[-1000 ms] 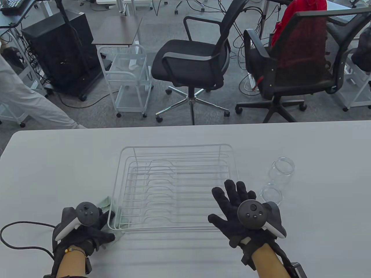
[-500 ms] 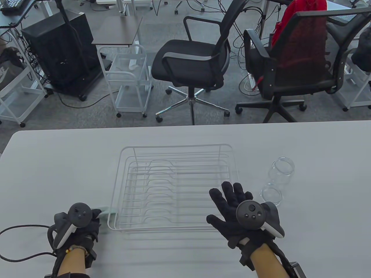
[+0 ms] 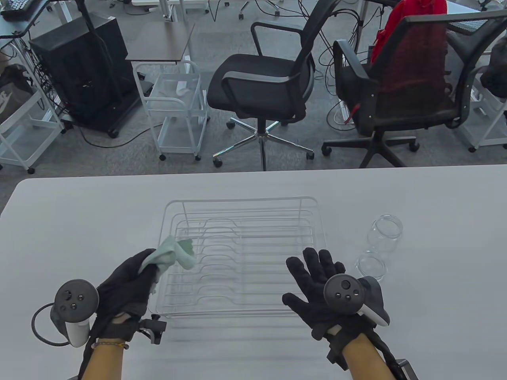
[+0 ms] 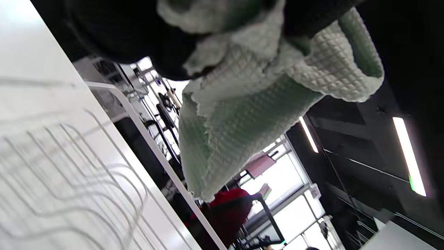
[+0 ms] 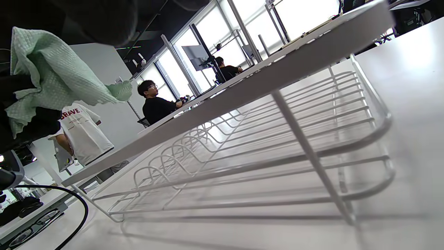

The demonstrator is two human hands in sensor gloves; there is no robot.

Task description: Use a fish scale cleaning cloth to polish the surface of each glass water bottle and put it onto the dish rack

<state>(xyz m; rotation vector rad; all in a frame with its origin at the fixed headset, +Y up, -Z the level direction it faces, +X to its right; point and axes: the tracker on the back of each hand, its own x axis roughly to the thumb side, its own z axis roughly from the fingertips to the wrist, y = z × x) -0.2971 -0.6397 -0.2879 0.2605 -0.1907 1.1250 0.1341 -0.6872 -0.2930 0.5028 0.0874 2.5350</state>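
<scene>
- Table view: left hand (image 3: 126, 279) held above the near left corner of the dish rack (image 3: 241, 204), fingers curled round a bunched pale green cleaning cloth (image 3: 174, 251).
- Cloth: waffle-textured in the left wrist view (image 4: 242, 114), one loose corner hanging below the grip. Judged soft, light and limp; best kept bunched in the palm so that a pad of it faces the glass.
- Right hand (image 3: 317, 289): over the rack's near right corner, fingers spread and nearly straight, holding nothing.
- Glass bottles, two: one (image 3: 384, 233) standing on the table (image 3: 79, 221) right of the rack, toward the right edge; a second (image 3: 371, 267) just in front of it, nearer the person. Whether the two touched could not be told.
- Handling, judged: clear glass, rigid, smooth, likely slippery and breakable. Take hold round the body with the bare hand, not by the rim, and set down gently on the wires.
- Containers: rack of white wire, standing mid-table, nothing lying in it. Both bottles uncapped; no contents could be made out.
- Task standing, judged: no bottle racked yet.
</scene>
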